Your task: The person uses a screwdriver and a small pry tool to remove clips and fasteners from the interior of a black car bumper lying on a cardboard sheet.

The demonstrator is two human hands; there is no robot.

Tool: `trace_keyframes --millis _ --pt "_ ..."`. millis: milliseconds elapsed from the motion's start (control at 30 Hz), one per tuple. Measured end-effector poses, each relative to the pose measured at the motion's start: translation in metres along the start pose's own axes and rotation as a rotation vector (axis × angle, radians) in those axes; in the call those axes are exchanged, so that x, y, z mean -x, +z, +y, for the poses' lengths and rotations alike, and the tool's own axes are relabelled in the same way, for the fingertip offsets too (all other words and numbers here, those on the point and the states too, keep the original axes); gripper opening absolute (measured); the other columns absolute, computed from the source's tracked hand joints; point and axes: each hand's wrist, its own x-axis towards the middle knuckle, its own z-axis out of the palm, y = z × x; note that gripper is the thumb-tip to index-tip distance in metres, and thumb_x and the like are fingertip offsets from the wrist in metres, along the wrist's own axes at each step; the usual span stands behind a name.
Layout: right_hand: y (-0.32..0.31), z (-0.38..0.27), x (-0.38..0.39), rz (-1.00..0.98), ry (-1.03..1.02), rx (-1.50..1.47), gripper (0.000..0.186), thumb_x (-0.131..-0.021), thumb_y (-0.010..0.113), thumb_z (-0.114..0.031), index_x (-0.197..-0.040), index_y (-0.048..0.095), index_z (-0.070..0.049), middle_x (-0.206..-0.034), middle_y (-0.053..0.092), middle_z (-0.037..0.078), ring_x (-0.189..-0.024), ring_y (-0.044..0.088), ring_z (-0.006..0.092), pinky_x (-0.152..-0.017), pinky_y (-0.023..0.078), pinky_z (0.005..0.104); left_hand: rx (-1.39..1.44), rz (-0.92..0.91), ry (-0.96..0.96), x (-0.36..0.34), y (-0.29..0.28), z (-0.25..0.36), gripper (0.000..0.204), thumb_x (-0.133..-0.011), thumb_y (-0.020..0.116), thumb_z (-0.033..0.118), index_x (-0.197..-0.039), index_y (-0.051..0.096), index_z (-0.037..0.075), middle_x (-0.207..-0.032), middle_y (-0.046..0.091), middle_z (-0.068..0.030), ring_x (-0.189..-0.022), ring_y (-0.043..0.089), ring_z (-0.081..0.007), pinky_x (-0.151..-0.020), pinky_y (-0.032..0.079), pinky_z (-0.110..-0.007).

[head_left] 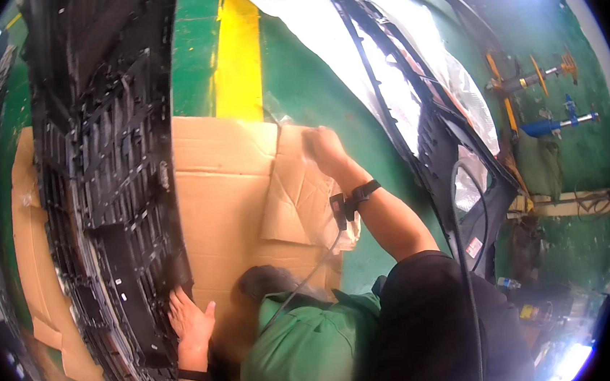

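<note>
My left hand (191,318) lies with fingers stretched and thumb apart against the right edge of a long black slatted plastic panel (118,170), which looks like a car grille or bumper part. The panel rests over a brown cardboard sheet (218,147) on the floor. Farther right, my right hand (324,149) is closed at the top right corner of the creased, folded part of the cardboard. Its fingertips are blurred and partly hidden. A black strap with a small device (346,205) is on my right wrist, with a thin cable running from it.
Right of my right arm, a black curved frame part (434,135) lies on white plastic sheeting (351,56). A yellow stripe (237,58) crosses the green floor (192,62). At far right are a blue-handled tool (550,127) and an orange-ended tool (528,82).
</note>
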Motion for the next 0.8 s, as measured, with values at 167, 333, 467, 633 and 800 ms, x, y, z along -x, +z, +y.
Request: trace_keyframes --millis 167,333,467,633,800 --pt "-0.05 0.023 -0.019 0.329 0.242 -0.042 0.015 -0.098 0.056 -0.009 -0.101 0.066 0.003 -0.08 0.063 0.007 -0.059 0.058 0.0152 -0.05 0.047 0.0312 -0.171 -0.075 -0.022 -0.009 0.02 0.005 0.089 -0.077 0.087 0.03 -0.146 0.037 0.002 -0.148 0.044 -0.0155 -0.138 0.043 -0.0334 -0.107 0.046 -0.046" --pt "-0.155 0.065 -0.067 0.643 0.212 -0.361 0.015 -0.096 0.054 -0.006 -0.095 0.067 0.001 -0.074 0.065 0.01 -0.059 0.062 0.0199 -0.053 0.051 0.0321 -0.284 -0.043 0.02 -0.02 0.03 0.0 0.08 -0.076 0.078 0.01 -0.144 0.038 0.0 -0.142 0.045 -0.0178 -0.136 0.042 -0.0374 -0.11 0.044 -0.047" --pt "-0.257 0.075 -0.087 0.601 0.067 0.574 0.012 -0.096 0.052 -0.002 -0.096 0.062 0.004 -0.08 0.065 0.014 -0.069 0.068 0.0251 -0.061 0.059 0.035 -0.237 -0.055 -0.008 -0.02 0.031 -0.001 0.071 -0.075 0.075 0.005 -0.138 0.043 0.002 -0.14 0.046 -0.0185 -0.134 0.043 -0.0378 -0.109 0.044 -0.046" --pt "-0.278 0.06 -0.083 0.807 0.007 -0.373 0.017 -0.096 0.054 0.003 -0.111 0.061 0.008 -0.094 0.066 0.017 -0.08 0.07 0.0277 -0.072 0.065 0.0358 -0.054 -0.127 0.018 -0.021 0.014 -0.016 0.069 -0.078 0.074 0.005 -0.14 0.043 0.001 -0.14 0.045 -0.0228 -0.135 0.042 -0.0425 -0.114 0.04 -0.048" --pt "-0.239 0.03 -0.085 0.633 0.093 -0.123 0.032 -0.095 0.054 0.002 -0.125 0.062 0.011 -0.099 0.066 0.018 -0.084 0.07 0.0269 -0.077 0.066 0.0357 0.081 -0.217 -0.023 -0.028 0.002 -0.028 0.063 -0.08 0.073 0.005 -0.138 0.046 0.001 -0.142 0.044 -0.025 -0.137 0.041 -0.0458 -0.116 0.037 -0.051"
